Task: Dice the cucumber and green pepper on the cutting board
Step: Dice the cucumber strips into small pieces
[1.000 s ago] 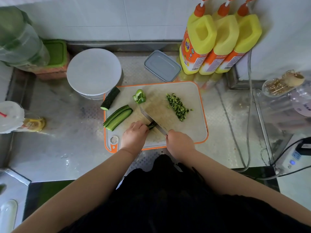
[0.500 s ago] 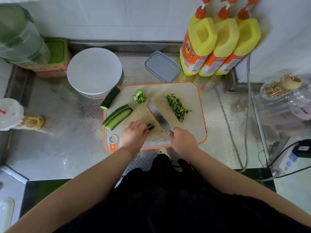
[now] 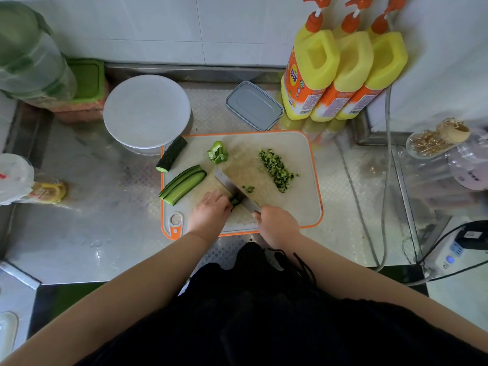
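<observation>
Cucumber strips (image 3: 183, 184), green pepper (image 3: 217, 152) on cutting board (image 3: 303, 207)

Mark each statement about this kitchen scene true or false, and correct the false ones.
1. The right hand holds the knife. True.
2. The pile of diced cucumber lies on the left edge of the cutting board. False: it lies on the board's right half.
3. The green pepper piece is in the grey container. False: it sits on the board, and the container is shut with its lid.
4. The left hand holds cucumber strips against the blade. True.
5. Three yellow bottles stand by the wall behind the board. True.
6. The uncut cucumber chunk sits in the board's centre. False: it lies at the far left corner.
</observation>
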Tool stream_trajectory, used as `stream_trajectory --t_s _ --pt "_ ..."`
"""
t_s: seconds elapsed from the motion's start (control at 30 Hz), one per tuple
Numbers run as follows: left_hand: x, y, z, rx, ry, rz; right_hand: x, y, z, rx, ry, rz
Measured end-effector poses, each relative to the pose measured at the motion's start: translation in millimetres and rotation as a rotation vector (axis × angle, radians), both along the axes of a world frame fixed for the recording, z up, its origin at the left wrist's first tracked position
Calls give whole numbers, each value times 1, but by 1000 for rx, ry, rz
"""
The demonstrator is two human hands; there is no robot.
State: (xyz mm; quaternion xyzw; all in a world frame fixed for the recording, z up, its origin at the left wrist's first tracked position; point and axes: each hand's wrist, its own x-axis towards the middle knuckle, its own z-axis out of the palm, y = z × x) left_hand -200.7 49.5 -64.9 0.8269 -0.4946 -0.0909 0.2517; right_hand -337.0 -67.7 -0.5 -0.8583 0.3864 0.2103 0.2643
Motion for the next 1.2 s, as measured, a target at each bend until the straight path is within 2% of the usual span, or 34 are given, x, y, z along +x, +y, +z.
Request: stream_trajectory --t_s 0.1,0.2,0.47,0.67,0.8,0.87,1.07,1.2 --pt "1 1 -1 -22 -42 -4 -4 -7 -4 68 -39 -160" --pt "-1 1 2 -21 -35 13 -7 -11 -4 56 -69 -217" --pt "-4 0 5 -21 2 37 -6 4 10 -57 -69 79" --pt "-1 -2 -1 27 70 -30 -1 10 6 -114 9 98" --pt "1 -3 -1 -51 30 -96 1 9 0 -97 18 98" --pt "1 -4 -2 -75 12 -103 -2 5 -2 -51 12 66" --pt "1 -2 -2 -70 -35 -102 -4 -4 -1 116 -39 -228" --pt "1 -5 5 -39 6 -71 -7 -5 5 57 -66 -177"
